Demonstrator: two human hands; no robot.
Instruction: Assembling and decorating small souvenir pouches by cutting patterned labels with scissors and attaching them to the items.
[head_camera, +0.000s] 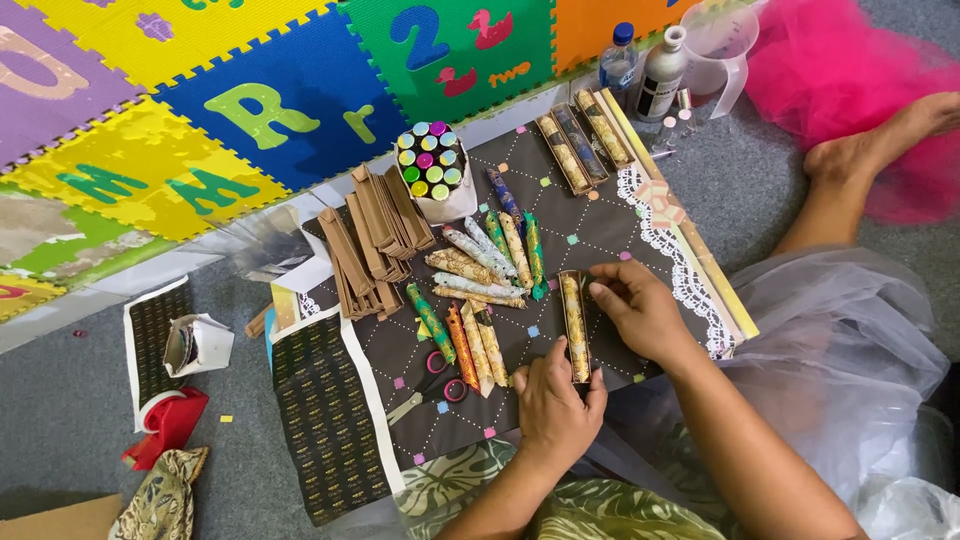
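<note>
Nearest, left hand (553, 405) closed around the lower end of a narrow brown box (575, 325), thumb and fingers pinching its sides; right hand (640, 310) curled over the upper end, fingertips (600, 292) pressing at the box's rim, so gripping too — between the two hands a gold patterned roll (574, 318) lying snug inside the box, lengthwise. All of this resting on a dark dotted sheet (580, 215) spread on the grey floor. Just left of the left fingers, pink-handled scissors (432, 380) and a loose fan of wrapped rolls (480, 275) in green, orange, blue and cream — not yet boxed, by the look of it. Further left of those, a heap of flat folded brown boxes (370, 245), unassembled. Beyond the right fingertips, up toward the far edge of the sheet, three filled boxes (585, 135) set side by side, apparently finished. Between heap and finished boxes, a white pouch of bright-capped tubes (430, 165). Judged from this: three done, a fourth being filled, perhaps a dozen rolls left. Far left of both hands, a red tape dispenser (165, 425) on the floor; farthest off, a foam letter mat (260, 110), two bottles (640, 70) and a clear jug (720, 45) — well apart from the fingers.
</note>
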